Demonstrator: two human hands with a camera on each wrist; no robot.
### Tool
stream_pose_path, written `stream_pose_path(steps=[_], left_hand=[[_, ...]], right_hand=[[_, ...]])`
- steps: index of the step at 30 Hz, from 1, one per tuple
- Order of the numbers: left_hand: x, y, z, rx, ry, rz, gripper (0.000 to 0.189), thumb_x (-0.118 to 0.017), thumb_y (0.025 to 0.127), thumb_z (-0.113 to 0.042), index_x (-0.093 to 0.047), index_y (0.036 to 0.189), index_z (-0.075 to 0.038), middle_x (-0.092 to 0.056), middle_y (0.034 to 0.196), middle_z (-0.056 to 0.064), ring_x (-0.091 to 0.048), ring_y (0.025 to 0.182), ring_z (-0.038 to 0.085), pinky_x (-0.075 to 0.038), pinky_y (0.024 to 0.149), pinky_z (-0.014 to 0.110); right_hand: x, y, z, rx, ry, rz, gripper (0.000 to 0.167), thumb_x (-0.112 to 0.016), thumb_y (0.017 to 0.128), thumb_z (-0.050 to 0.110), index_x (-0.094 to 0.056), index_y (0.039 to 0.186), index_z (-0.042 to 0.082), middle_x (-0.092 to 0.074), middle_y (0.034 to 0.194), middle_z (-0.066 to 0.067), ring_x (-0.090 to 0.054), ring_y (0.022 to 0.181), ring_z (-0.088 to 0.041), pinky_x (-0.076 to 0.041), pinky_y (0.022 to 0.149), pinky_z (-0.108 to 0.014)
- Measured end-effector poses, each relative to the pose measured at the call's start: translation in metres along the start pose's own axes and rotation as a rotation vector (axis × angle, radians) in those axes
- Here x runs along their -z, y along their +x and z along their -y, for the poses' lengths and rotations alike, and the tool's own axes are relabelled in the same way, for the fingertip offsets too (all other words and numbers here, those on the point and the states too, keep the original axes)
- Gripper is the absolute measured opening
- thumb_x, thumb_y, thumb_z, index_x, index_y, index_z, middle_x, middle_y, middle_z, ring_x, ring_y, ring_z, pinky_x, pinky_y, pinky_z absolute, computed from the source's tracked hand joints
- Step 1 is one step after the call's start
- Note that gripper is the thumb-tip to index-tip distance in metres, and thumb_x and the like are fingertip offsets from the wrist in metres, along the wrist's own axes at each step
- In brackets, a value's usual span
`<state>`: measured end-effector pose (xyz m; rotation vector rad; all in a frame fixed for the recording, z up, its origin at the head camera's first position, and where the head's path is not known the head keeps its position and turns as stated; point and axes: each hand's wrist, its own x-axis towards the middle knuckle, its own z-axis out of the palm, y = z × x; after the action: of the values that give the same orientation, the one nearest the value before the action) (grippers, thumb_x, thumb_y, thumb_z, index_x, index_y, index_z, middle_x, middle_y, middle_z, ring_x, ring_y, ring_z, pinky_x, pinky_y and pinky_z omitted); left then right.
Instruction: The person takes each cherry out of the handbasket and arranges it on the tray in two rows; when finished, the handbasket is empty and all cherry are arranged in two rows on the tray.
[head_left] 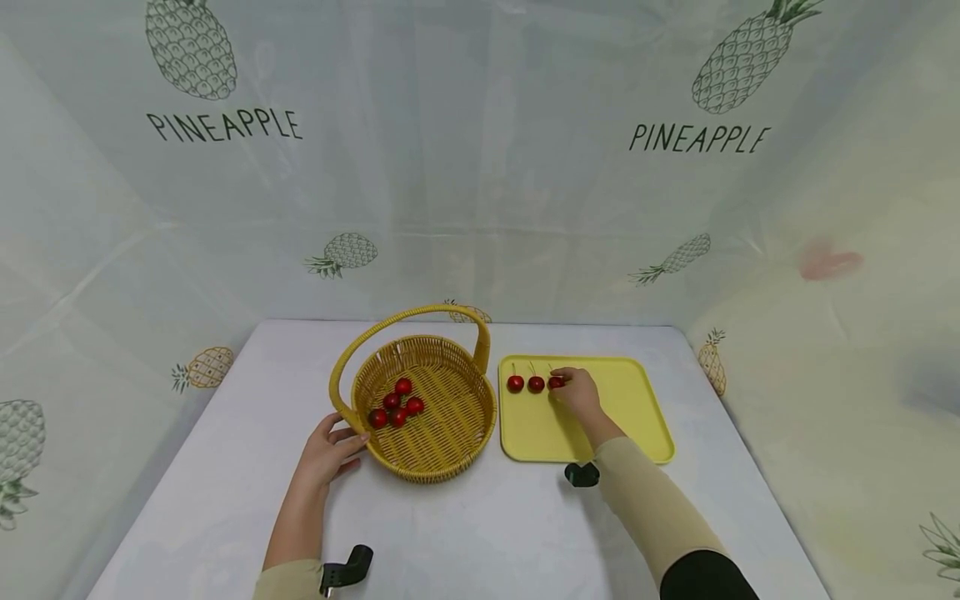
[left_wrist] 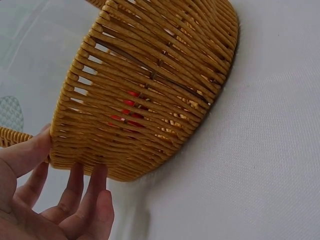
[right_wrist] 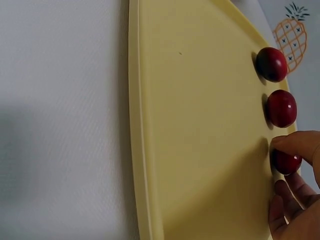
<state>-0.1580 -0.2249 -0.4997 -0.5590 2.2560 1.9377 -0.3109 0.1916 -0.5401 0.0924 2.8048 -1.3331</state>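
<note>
On the left stands a round yellow wicker basket with an arched handle; several red cherries lie in its left part. My left hand grips the basket's left side near the handle base. In the left wrist view, its thumb lies at the rim and its fingertips touch the woven wall. Over the yellow tray, my right hand pinches a dark red cherry between thumb and fingers. Two more stemmed cherries, one at the left and one beside it, line up with it.
Basket and tray stand side by side on a white-covered table, a narrow gap between them. Behind the table hangs a pale curtain printed with pineapples. Each wrist carries a black camera mount, such as the left one.
</note>
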Motion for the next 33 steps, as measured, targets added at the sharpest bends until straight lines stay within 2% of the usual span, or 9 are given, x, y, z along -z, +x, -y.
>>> stream_pose_path(steps=[6,14,22,28,33], left_hand=[[0.0006,-0.001,-0.0003,-0.004,0.0,0.004,0.068,-0.07,0.091,-0.012,-0.032,0.147,-0.004,-0.053,0.129,0.026,-0.067,0.092,0.02,-0.054,0.081,0.044],[-0.0001,-0.0015,0.0,-0.001,0.011,-0.001,0.07,-0.071,0.091,-0.014,-0.03,0.148,-0.004,-0.052,0.13,0.027,-0.066,0.095,0.022,-0.054,0.081,0.043],[-0.0002,-0.0023,0.0006,0.011,0.008,-0.004,0.07,-0.07,0.091,-0.014,-0.03,0.148,-0.005,-0.051,0.131,0.028,-0.066,0.094,0.022,-0.054,0.082,0.043],[-0.0009,-0.0017,0.0008,0.005,0.004,-0.004,0.069,-0.07,0.091,-0.013,-0.031,0.147,-0.004,-0.052,0.13,0.027,-0.066,0.094,0.021,-0.054,0.081,0.043],[-0.0007,-0.0019,0.0004,0.0,0.0,-0.003,0.068,-0.069,0.092,-0.012,-0.031,0.147,-0.004,-0.053,0.13,0.027,-0.066,0.093,0.02,-0.054,0.081,0.043]], right_hand=[[0.0017,-0.0013,0.0003,0.003,0.013,0.003,0.04,-0.07,0.08,-0.007,-0.066,0.119,-0.004,-0.062,0.116,-0.025,-0.058,0.098,-0.033,-0.051,0.073,-0.035],[0.0057,-0.002,-0.0002,-0.014,0.058,0.025,0.041,-0.07,0.085,-0.003,-0.063,0.125,-0.003,-0.056,0.125,-0.027,-0.053,0.115,-0.04,-0.049,0.087,-0.046],[0.0044,-0.0036,-0.0008,-0.009,0.048,0.009,0.042,-0.075,0.085,0.008,-0.063,0.123,-0.004,-0.059,0.118,-0.026,-0.055,0.11,-0.04,-0.047,0.09,-0.049],[0.0026,-0.0008,-0.0033,-0.015,0.029,-0.029,0.037,-0.076,0.084,0.007,-0.065,0.117,-0.005,-0.064,0.105,-0.022,-0.06,0.097,-0.035,-0.048,0.084,-0.046],[0.0057,-0.0012,-0.0008,-0.003,0.037,-0.016,0.036,-0.075,0.084,0.005,-0.064,0.117,-0.006,-0.063,0.109,-0.022,-0.059,0.099,-0.036,-0.048,0.085,-0.045]])
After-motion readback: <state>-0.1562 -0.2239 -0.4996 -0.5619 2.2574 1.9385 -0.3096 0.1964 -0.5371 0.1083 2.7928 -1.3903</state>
